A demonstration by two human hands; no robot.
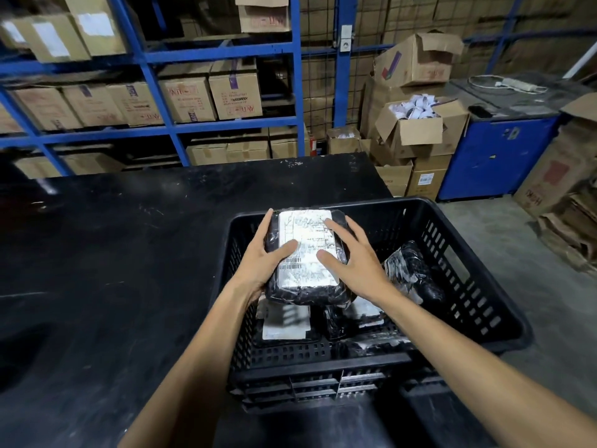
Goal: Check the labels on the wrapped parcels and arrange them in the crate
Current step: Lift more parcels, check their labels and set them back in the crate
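Observation:
A black plastic crate (478,286) stands at the right end of a black table (113,270). Over the crate I hold a black-wrapped parcel (307,294) with a white label facing up. My left hand (263,257) grips its left side, thumb on the label. My right hand (355,263) lies against its right side, fingers spread over the label. Beneath it lie other wrapped parcels: one with a white label (284,324) at the crate's left, one (365,313) in the middle, and one (410,270) leaning at the right.
Blue metal shelving (226,53) with cardboard boxes stands behind the table. Open cartons (416,130) are piled at the right, beside a blue cabinet (497,156). Flattened cardboard (568,227) leans on the concrete floor at far right.

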